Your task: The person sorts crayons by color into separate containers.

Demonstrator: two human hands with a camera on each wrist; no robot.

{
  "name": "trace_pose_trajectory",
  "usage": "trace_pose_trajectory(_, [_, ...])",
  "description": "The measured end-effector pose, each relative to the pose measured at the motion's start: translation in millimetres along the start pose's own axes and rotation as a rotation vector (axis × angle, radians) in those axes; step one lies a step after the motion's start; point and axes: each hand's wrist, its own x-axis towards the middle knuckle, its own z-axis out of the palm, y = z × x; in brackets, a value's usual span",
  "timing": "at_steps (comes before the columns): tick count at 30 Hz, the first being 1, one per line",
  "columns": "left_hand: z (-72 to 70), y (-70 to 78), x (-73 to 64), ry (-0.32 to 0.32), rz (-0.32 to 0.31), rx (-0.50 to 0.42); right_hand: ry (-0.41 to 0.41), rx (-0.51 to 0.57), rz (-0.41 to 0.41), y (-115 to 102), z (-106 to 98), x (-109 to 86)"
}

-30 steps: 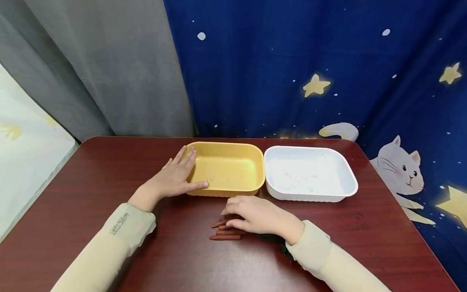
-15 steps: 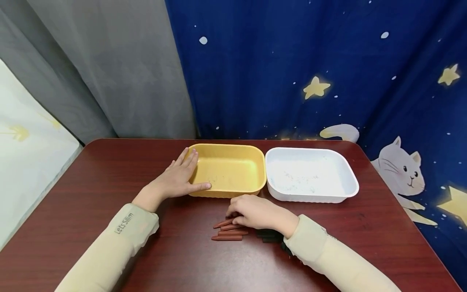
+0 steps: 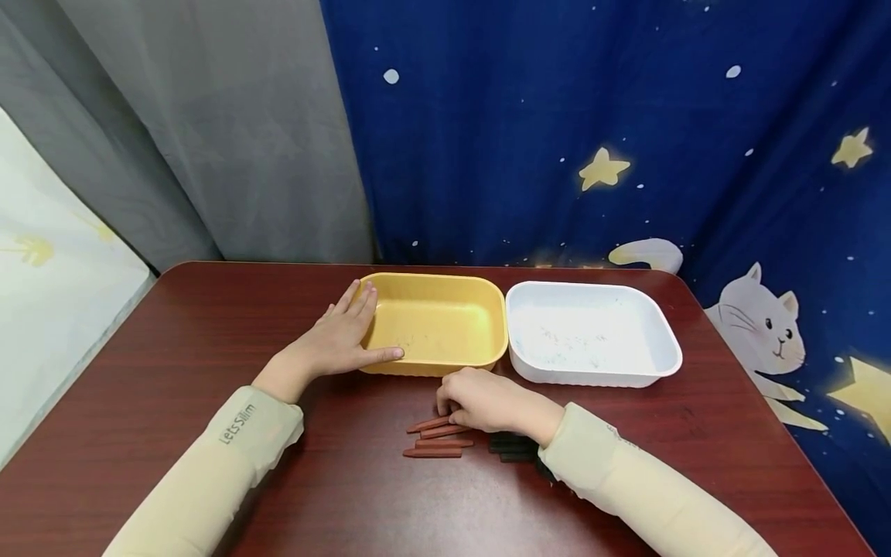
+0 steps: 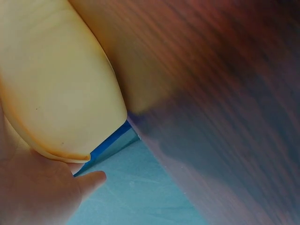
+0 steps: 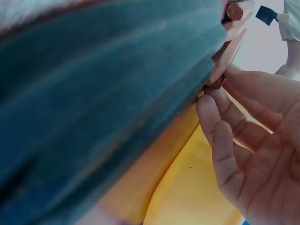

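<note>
My left hand [image 3: 334,336] lies with straight, spread fingers over the left end of the yellow tray [image 3: 438,329], its thumb along the front rim. The left wrist view shows that hand [image 4: 37,192] against the tray's outer wall [image 4: 61,84]. Just in front of the tray, my right hand [image 3: 493,401] pinches the end of a reddish-brown crayon between thumb and fingers. The right wrist view has that crayon's end [image 5: 216,83] at the fingertips. Several reddish-brown crayons [image 3: 431,453] lie in a loose group on the table, their right ends partly hidden by the hand.
A white tray [image 3: 592,333] with small specks inside stands right of the yellow one. Several dark crayons [image 3: 513,447] lie under my right wrist and loom large in the right wrist view. A curtain [image 3: 487,155] hangs behind the table [image 3: 230,325].
My right hand has drawn slightly right and back, its fingers curling in at the crayons. More of the brown crayons and the dark ones now show. The left hand keeps its place on the tray.
</note>
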Motion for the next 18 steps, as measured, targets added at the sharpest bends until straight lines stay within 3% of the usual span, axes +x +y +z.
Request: trace_pose_trajectory(18, [1.1, 0.8, 0.6, 0.014, -0.009, -0.017, 0.065, 0.087, -0.033, -3.9, -2.3, -10.8])
